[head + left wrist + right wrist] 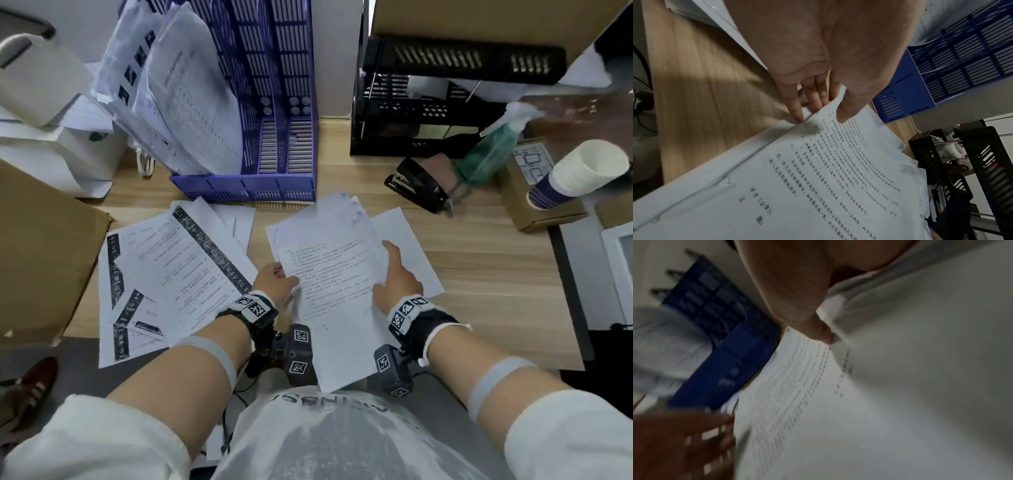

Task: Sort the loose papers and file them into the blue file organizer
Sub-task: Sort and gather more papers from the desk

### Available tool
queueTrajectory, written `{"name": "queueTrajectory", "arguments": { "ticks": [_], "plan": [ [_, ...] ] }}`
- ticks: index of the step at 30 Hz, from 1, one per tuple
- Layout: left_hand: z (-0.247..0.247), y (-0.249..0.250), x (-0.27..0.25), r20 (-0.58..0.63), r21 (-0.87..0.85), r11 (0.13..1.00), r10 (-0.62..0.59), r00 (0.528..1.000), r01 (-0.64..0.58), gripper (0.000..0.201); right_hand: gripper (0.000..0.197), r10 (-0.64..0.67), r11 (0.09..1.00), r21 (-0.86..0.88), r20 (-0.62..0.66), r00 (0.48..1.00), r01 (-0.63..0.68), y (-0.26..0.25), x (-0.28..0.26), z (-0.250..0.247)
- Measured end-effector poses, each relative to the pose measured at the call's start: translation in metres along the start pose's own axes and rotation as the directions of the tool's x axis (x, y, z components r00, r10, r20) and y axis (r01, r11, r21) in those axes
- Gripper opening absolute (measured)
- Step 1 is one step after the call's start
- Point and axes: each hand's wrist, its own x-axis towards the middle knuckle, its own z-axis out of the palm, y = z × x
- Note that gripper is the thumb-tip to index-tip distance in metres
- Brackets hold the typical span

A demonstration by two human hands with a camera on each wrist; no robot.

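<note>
While both of my hands are raised in front of the blue file organizer (pixel 260 102), I see a sheaf of printed papers (pixel 335 274) held between them above the bench (pixel 479 274). My left hand (pixel 274 282) pinches its left edge, thumb on top, fingers (pixel 797 104) beneath. My right hand (pixel 394 277) grips the right edge. More loose papers (pixel 171 274) lie on the bench left of the sheaf.
</note>
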Motion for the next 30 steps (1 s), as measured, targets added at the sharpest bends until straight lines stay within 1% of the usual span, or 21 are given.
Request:
{"name": "queueTrajectory", "arguments": {
  "ticks": [1, 2, 3, 4, 5, 6, 8, 10, 12, 14, 15, 18, 20, 23, 25, 28, 29, 30],
  "plan": [
    [0.000, 0.000, 0.001, 0.006, 0.017, 1.000, 0.017, 1.000, -0.017, 0.023, 0.076, 0.011, 0.997, 0.080, 0.018, 1.000, -0.012, 0.003, 0.001, -0.003],
    [0.000, -0.001, 0.002, 0.009, 0.046, 0.998, 0.032, 0.999, -0.033, 0.022, 0.069, 0.016, 0.992, 0.128, 0.044, 0.999, -0.021, 0.008, 0.003, -0.007],
    [0.000, -0.001, 0.002, 0.001, 0.072, 0.997, 0.038, 0.999, -0.038, 0.024, 0.055, 0.022, 0.989, 0.145, 0.055, 0.998, -0.030, 0.013, 0.004, -0.013],
    [0.000, -0.002, 0.006, -0.019, 0.107, 0.993, 0.041, 0.999, -0.039, 0.036, 0.041, 0.028, 0.987, 0.157, 0.030, 0.999, -0.032, 0.019, 0.006, -0.019],
    [0.000, -0.002, 0.007, -0.043, 0.141, 0.989, 0.044, 0.998, -0.038, 0.048, 0.032, 0.045, 0.981, 0.191, -0.010, 0.999, -0.042, 0.025, 0.006, -0.025],
    [-0.001, -0.001, 0.009, -0.069, 0.173, 0.984, 0.045, 0.997, -0.032, 0.053, 0.029, 0.065, 0.968, 0.246, -0.055, 0.996, -0.050, 0.032, 0.005, -0.032],
    [-0.001, -0.001, 0.012, -0.122, 0.211, 0.977, 0.049, 0.991, -0.022, 0.056, 0.031, 0.127, 0.943, 0.324, -0.132, 0.983, -0.078, 0.050, 0.004, -0.044],
    [0.000, 0.000, 0.015, -0.160, 0.206, 0.978, 0.044, 0.986, -0.010, 0.054, 0.031, 0.215, 0.917, 0.374, -0.176, 0.961, -0.137, 0.071, 0.002, -0.053],
    [0.003, 0.005, 0.016, -0.152, 0.189, 0.982, 0.034, 0.988, -0.005, 0.055, 0.033, 0.304, 0.890, 0.409, -0.205, 0.930, -0.200, 0.089, -0.004, -0.059],
    [0.005, 0.008, 0.017, -0.118, 0.212, 0.977, 0.016, 0.993, 0.009, 0.059, 0.036, 0.358, 0.869, 0.433, -0.222, 0.907, -0.237, 0.100, -0.011, -0.061],
    [0.006, 0.008, 0.018, -0.099, 0.229, 0.973, 0.005, 0.995, 0.018, 0.055, 0.037, 0.370, 0.861, 0.449, -0.227, 0.901, -0.240, 0.103, -0.015, -0.060],
    [0.008, 0.009, 0.017, -0.004, 0.270, 0.962, 0.055, 0.998, -0.052, 0.027, 0.039, 0.393, 0.835, 0.493, -0.225, 0.892, -0.243, 0.104, -0.022, -0.057],
    [0.009, 0.006, 0.018, 0.036, 0.255, 0.962, 0.090, 0.995, -0.096, 0.024, 0.039, 0.387, 0.832, 0.504, -0.226, 0.894, -0.233, 0.100, -0.026, -0.054],
    [0.009, 0.004, 0.017, 0.036, 0.201, 0.971, 0.128, 0.991, -0.132, 0.026, 0.039, 0.376, 0.840, 0.493, -0.225, 0.899, -0.227, 0.094, -0.030, -0.052],
    [0.006, 0.002, 0.019, 0.000, 0.225, 0.965, 0.138, 0.990, -0.134, 0.024, 0.038, 0.377, 0.835, 0.503, -0.224, 0.899, -0.225, 0.092, -0.033, -0.049],
    [0.000, 0.001, 0.022, -0.148, 0.260, 0.962, 0.122, 0.981, -0.080, 0.028, 0.038, 0.425, 0.813, 0.523, -0.234, 0.874, -0.255, 0.095, -0.037, -0.045],
    [-0.001, 0.001, 0.025, -0.176, 0.258, 0.962, 0.136, 0.975, -0.088, 0.029, 0.038, 0.441, 0.803, 0.535, -0.238, 0.865, -0.262, 0.096, -0.039, -0.044],
    [0.000, 0.003, 0.028, -0.176, 0.274, 0.953, 0.180, 0.968, -0.127, 0.028, 0.037, 0.455, 0.794, 0.544, -0.238, 0.858, -0.270, 0.098, -0.040, -0.044]
  ]
}}
